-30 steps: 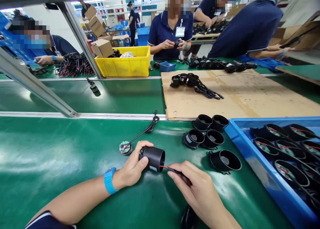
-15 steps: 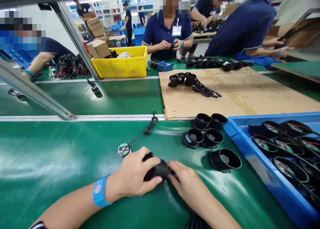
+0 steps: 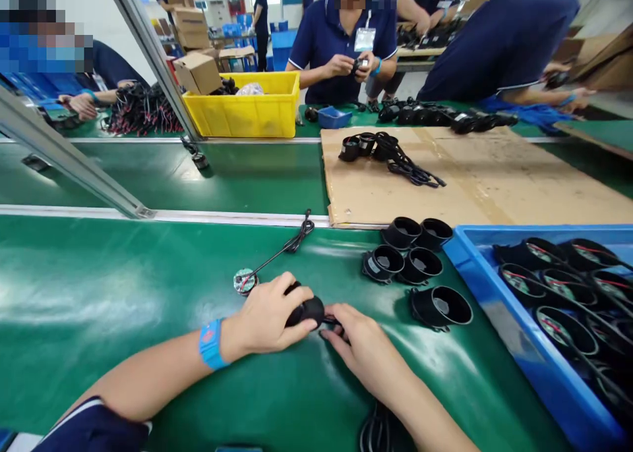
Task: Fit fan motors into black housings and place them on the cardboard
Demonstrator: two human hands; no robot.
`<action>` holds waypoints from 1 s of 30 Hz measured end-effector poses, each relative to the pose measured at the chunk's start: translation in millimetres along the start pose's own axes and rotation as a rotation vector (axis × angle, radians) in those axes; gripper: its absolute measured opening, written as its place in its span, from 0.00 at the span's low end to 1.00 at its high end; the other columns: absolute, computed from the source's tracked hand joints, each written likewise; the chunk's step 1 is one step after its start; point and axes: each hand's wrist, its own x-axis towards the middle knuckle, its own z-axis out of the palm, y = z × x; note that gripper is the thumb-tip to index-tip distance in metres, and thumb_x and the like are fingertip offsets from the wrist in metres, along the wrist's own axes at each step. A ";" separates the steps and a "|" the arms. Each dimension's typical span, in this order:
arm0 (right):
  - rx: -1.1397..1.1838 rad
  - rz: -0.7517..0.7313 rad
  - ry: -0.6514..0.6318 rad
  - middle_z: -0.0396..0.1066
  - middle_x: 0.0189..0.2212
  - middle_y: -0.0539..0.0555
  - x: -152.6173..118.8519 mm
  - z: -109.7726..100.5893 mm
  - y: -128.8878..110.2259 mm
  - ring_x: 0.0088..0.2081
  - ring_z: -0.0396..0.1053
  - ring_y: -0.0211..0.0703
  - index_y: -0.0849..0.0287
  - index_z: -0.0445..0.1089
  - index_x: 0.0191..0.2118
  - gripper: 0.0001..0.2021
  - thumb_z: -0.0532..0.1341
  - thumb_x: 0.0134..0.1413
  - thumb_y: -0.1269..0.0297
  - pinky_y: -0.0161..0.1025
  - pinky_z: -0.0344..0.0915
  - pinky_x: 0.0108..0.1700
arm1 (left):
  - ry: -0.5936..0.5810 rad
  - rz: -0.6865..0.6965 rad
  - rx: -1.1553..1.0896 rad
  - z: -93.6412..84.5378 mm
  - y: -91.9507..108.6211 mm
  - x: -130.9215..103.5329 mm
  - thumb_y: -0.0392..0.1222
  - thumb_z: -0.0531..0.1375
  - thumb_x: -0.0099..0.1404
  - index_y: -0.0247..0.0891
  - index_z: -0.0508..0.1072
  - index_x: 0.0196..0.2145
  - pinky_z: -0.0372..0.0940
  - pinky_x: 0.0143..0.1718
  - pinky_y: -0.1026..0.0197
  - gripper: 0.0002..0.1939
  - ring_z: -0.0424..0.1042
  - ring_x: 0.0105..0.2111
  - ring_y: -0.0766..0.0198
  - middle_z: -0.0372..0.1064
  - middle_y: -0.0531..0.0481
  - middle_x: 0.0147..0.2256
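Observation:
My left hand [image 3: 270, 317], with a blue band at the wrist, is wrapped over a black round plastic housing [image 3: 312, 312] just above the green work surface. At the housing's right end, my right hand [image 3: 359, 340] pinches a black cable [image 3: 330, 320] between thumb and fingers. How the cable enters the housing is hidden by the fingers. A bundled black cable [image 3: 374, 432] lies below my right forearm. Just beyond my left hand rests a small round green circuit board [image 3: 244, 281], with red and black wires leading to a tied cable [image 3: 299, 236].
Several black cup-shaped housings [image 3: 442, 307] stand to the right, beside a blue tray [image 3: 499, 327] of wired housings. Behind lie a cardboard sheet [image 3: 475, 175] and a yellow bin [image 3: 242, 116]. A metal post [image 3: 143, 43] rises at left. Co-workers handle parts across the bench.
The housing and both hands have shifted slightly, and the housing is turned more end-on toward my right hand. The view has tilted down a little. At left, a co-worker's hands have come together.

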 end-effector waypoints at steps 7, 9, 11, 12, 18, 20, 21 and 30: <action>0.049 -0.063 0.053 0.70 0.38 0.52 -2.5 -3.5 0.0 0.37 0.70 0.44 0.55 0.65 0.44 0.05 0.53 0.69 0.71 0.39 0.63 0.39 | 0.124 -0.061 -0.164 -28.4 -1.8 3.0 0.55 0.52 0.75 0.42 0.63 0.55 0.66 0.42 0.53 0.18 0.68 0.43 0.53 0.65 0.44 0.45; 0.043 -0.070 0.065 0.68 0.35 0.51 -4.1 -6.9 -3.0 0.34 0.68 0.43 0.55 0.68 0.46 0.06 0.55 0.70 0.67 0.38 0.62 0.36 | 0.069 -0.138 -0.324 -25.7 -4.2 3.6 0.54 0.51 0.76 0.43 0.63 0.55 0.64 0.46 0.53 0.18 0.68 0.45 0.54 0.66 0.45 0.47; 0.062 -0.075 0.092 0.67 0.34 0.50 -6.7 -10.2 -8.1 0.32 0.68 0.42 0.53 0.70 0.48 0.07 0.57 0.70 0.65 0.37 0.61 0.34 | 0.026 -0.184 -0.473 -17.7 -5.3 3.3 0.55 0.51 0.76 0.43 0.62 0.56 0.63 0.49 0.54 0.18 0.67 0.47 0.55 0.66 0.46 0.48; 0.081 -0.089 0.105 0.68 0.35 0.50 -8.3 -11.7 -11.1 0.32 0.68 0.41 0.53 0.71 0.48 0.07 0.57 0.70 0.64 0.36 0.62 0.34 | 0.000 -0.205 -0.545 -13.1 -5.2 3.0 0.55 0.50 0.77 0.43 0.62 0.56 0.63 0.49 0.54 0.18 0.67 0.47 0.56 0.66 0.47 0.49; 0.067 -0.230 0.240 0.70 0.34 0.51 -13.9 -15.0 -16.0 0.33 0.71 0.40 0.52 0.73 0.48 0.09 0.54 0.73 0.64 0.36 0.67 0.37 | 0.020 -0.246 -0.626 -12.6 -1.1 4.1 0.53 0.45 0.79 0.44 0.62 0.56 0.65 0.47 0.55 0.17 0.68 0.45 0.56 0.65 0.47 0.47; 0.038 -0.209 0.235 0.73 0.38 0.52 -12.5 -14.3 -10.2 0.37 0.73 0.41 0.54 0.70 0.50 0.09 0.54 0.73 0.65 0.37 0.69 0.40 | 0.160 -0.120 -0.328 -22.9 -0.9 4.9 0.53 0.50 0.77 0.45 0.62 0.57 0.66 0.47 0.52 0.17 0.67 0.47 0.53 0.62 0.44 0.49; 0.017 -0.178 0.211 0.73 0.41 0.53 -11.1 -13.4 -6.7 0.39 0.74 0.43 0.54 0.69 0.51 0.09 0.54 0.72 0.67 0.39 0.70 0.41 | 0.196 -0.054 -0.142 -27.5 -0.8 5.3 0.53 0.54 0.75 0.45 0.63 0.57 0.66 0.46 0.51 0.18 0.66 0.47 0.51 0.61 0.43 0.49; -0.083 -0.003 -0.006 0.71 0.50 0.56 -0.7 -0.7 0.2 0.46 0.74 0.49 0.56 0.63 0.60 0.21 0.59 0.64 0.78 0.45 0.71 0.47 | -0.124 -0.014 0.160 -15.9 2.0 8.2 0.54 0.56 0.72 0.41 0.71 0.54 0.69 0.39 0.49 0.20 0.69 0.40 0.50 0.63 0.41 0.45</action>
